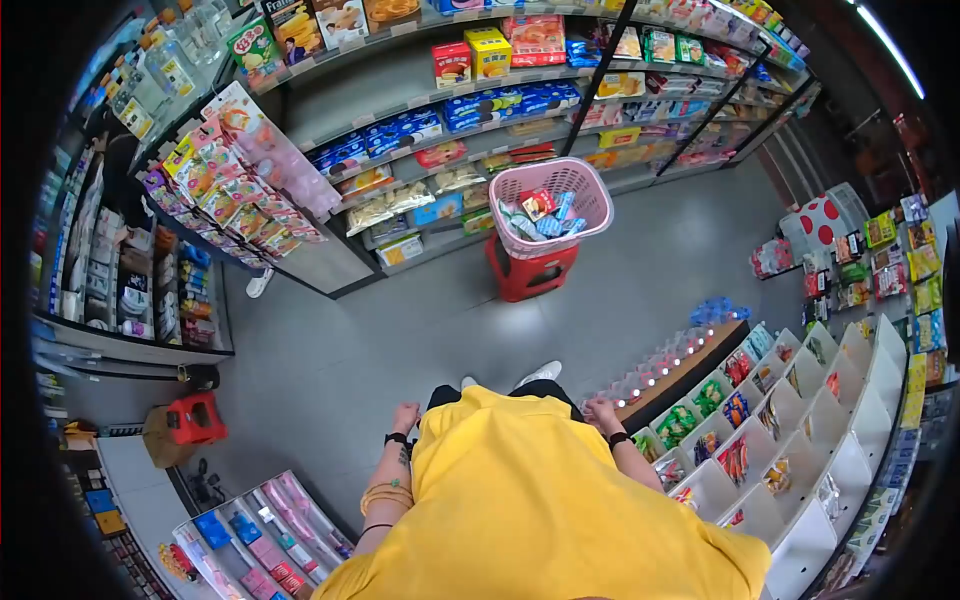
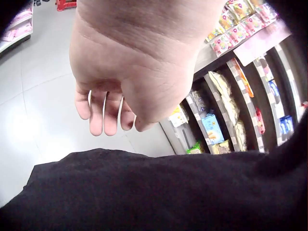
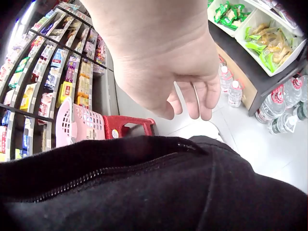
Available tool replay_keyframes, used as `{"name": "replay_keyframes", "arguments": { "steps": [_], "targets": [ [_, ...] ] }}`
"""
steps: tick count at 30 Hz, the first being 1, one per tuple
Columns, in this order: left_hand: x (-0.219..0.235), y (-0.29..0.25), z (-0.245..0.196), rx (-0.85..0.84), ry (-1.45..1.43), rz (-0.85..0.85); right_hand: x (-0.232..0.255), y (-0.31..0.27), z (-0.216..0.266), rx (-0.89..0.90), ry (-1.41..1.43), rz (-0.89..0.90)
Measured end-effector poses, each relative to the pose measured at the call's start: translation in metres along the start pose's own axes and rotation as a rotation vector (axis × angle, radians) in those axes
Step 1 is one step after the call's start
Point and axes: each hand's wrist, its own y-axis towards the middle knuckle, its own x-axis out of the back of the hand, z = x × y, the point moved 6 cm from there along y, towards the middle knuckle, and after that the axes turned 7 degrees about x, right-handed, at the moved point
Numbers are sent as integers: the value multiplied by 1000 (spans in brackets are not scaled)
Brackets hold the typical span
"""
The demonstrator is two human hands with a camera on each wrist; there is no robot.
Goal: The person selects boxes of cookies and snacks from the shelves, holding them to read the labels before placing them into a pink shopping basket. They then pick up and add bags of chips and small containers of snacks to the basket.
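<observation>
My left hand (image 1: 404, 418) hangs at my left side by the dark trousers, its fingers loosely bent around nothing. In the left wrist view the same hand (image 2: 130, 72) shows its palm side above the black cloth. On the other side my right hand (image 1: 602, 414) also hangs loose; the right wrist view shows this hand (image 3: 168, 67) with relaxed fingers and nothing in them. Ahead of me a pink basket (image 1: 498, 240) sits on a red stool (image 1: 530, 276), with several small packets (image 1: 540, 206) inside. The basket (image 3: 79, 122) also shows left of the right hand.
Shelves (image 1: 400, 100) of boxed and bagged snacks line the front. To the right stand white snack bins (image 1: 740, 470) and a row of water bottles (image 1: 640, 385). A low display case (image 1: 270, 540) is at the left, with a red stool (image 1: 196, 418) behind it. Grey floor (image 1: 340, 350) lies between.
</observation>
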Motion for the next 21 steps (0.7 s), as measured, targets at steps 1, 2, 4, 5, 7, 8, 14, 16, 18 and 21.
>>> {"name": "replay_keyframes", "arguments": {
  "steps": [1,2,4,5,7,8,14,16,18,21],
  "targets": [
    [-1,-2,-3,-2,-17,10,3,7,-8,-4,38,14],
    [-1,-5,-6,-6,-13,10,8,14,-13,-5,76,28],
    [0,-10,-7,-12,-5,14,13,15,-14,-3,24,53],
    [-1,-11,-8,-4,2,2,13,16,-15,-3,-1,66],
    [-5,6,10,12,19,-22,4,1,-3,-2,43,-5],
    [-6,7,11,15,-1,-29,6,2,-4,-9,31,-1],
    [-5,1,14,31,7,-32,6,-2,-5,-13,10,9],
    [-7,7,20,28,16,-13,6,-3,-4,-10,-4,11],
    [-7,7,22,28,32,-28,6,-1,-5,6,-15,-8],
    [-7,5,20,29,27,-38,8,3,-8,-6,22,37]
  ]
}}
